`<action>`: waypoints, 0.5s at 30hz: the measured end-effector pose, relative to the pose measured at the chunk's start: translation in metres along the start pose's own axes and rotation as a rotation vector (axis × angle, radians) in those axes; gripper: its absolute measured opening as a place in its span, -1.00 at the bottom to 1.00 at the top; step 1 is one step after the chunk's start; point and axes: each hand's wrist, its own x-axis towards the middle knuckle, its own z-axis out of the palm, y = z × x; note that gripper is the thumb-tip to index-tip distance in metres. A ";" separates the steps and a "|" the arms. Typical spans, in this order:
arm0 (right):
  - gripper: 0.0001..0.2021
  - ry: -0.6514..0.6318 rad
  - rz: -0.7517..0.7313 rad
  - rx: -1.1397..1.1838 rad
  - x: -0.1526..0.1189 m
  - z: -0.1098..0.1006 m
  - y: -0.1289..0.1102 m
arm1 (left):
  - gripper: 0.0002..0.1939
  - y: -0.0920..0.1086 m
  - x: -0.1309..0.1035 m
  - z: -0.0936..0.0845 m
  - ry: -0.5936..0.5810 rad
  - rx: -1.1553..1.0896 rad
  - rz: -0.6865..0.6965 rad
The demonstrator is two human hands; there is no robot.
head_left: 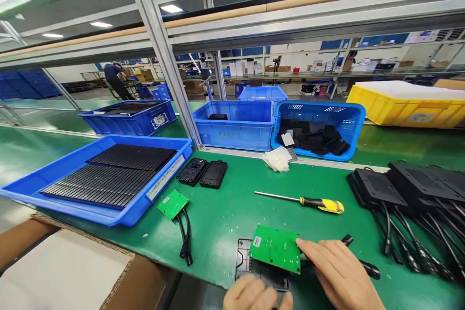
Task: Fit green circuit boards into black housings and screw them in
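1. The green circuit board (pixel 274 248) was over the black case half (pixel 243 257) at the near edge of the worktop (pixel 225 218).
2. The fingers of the right hand (pixel 343 273) gripped its right side; those of the left hand (pixel 254 295) curled, their hold unclear.
3. Snagged black cables (pixel 370 270) could have pulled it askew.

A green circuit board (pixel 275 249), rectangular with a small white label near its upper-left corner, sits slightly askew over a black plastic casing half (pixel 242 253) at the lower centre of the frame. The casing's ribbed, open interior shows around the board's left and lower edges. Black cable ends (pixel 369 270) lie toward the lower right.
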 end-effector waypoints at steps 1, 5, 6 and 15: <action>-0.72 0.005 -0.007 0.028 -0.001 0.001 -0.003 | -0.74 -0.005 0.004 -0.006 -0.068 0.033 -0.001; -0.79 0.042 -0.054 0.039 -0.002 0.003 -0.011 | -0.36 -0.026 0.019 -0.021 -0.481 -0.020 0.009; -0.77 0.053 -0.069 0.016 -0.003 0.004 -0.013 | -0.39 -0.029 0.020 -0.021 -0.559 -0.078 0.012; -0.65 -0.003 0.005 -0.046 -0.006 0.015 -0.028 | -0.30 -0.028 0.002 -0.021 -0.636 -0.182 -0.196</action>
